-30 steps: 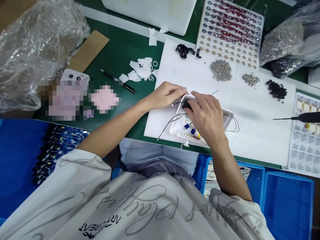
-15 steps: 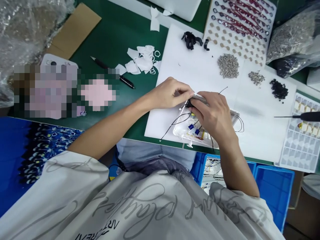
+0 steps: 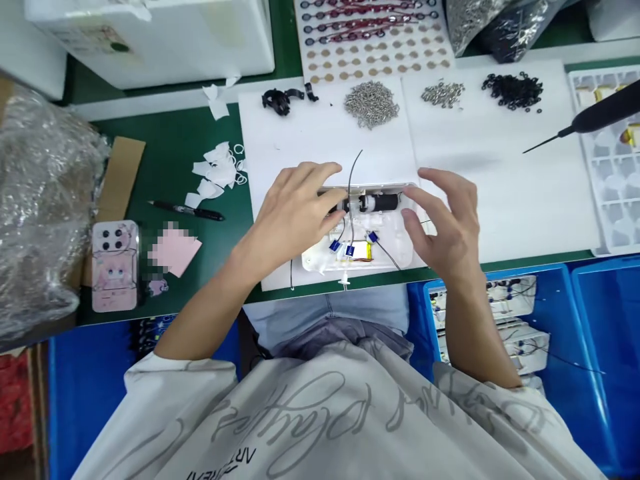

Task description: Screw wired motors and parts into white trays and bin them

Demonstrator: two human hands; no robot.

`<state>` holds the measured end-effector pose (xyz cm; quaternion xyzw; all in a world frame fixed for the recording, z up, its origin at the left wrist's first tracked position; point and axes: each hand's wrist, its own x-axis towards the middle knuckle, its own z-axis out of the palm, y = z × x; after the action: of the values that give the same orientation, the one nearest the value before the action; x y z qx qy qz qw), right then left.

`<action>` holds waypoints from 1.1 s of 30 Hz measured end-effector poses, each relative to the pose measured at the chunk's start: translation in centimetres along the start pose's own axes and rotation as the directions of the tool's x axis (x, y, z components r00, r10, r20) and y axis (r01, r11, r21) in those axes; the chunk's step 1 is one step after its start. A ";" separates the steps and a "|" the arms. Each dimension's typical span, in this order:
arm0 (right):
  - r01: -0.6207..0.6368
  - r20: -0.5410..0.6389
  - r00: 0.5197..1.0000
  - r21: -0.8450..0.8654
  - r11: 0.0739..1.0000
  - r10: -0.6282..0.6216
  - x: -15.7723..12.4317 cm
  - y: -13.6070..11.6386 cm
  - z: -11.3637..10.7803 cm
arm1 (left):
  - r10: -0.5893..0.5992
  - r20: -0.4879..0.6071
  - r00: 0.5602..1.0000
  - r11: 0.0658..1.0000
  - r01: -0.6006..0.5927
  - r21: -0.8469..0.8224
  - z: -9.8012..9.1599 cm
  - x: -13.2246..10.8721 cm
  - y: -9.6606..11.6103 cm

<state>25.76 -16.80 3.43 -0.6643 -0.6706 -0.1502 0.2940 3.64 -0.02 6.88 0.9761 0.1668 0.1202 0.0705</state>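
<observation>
The left hand (image 3: pixel 293 213) lies palm down, its fingers stretched toward the right hand (image 3: pixel 445 217), which stands open, fingers spread and curving downward.

White plastic housing (image 3: pixel 395 250): turned, long edge now level in view.
Right hand (image 3: pixel 443 223): opened, fingers spread, now at housing's 3 o'clock.
Black cylinder (image 3: pixel 384 202): uncovered, hands were over it.

I'm handling a shallow white plastic housing (image 3: pixel 360 259) lying flat, open side up, a black cylinder (image 3: pixel 385 202) sitting along its far edge, with blue connectors (image 3: pixel 350 251), a yellow battery (image 3: pixel 363 251) and thin black wires (image 3: pixel 351 200) inside.
</observation>
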 end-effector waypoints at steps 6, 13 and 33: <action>-0.002 0.127 0.992 0.058 0.998 -0.006 -0.1 0.8 1.8 | -0.082 0.123 0.989 0.966 0.049 0.253 0.7 1.1 1.8; -0.039 0.188 0.982 0.045 0.998 0.030 0.2 0.5 1.8 | -0.172 0.170 0.970 0.930 0.104 0.351 0.8 1.3 2.9; -0.053 0.178 0.982 -0.035 0.998 0.058 -0.3 0.2 1.8 | -0.242 0.140 0.960 0.893 0.164 0.419 1.2 2.0 4.4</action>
<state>25.59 -15.95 1.85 -0.6978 -0.6732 -0.0919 0.2267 7.11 -3.56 6.91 0.9535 0.2821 -0.0176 -0.1044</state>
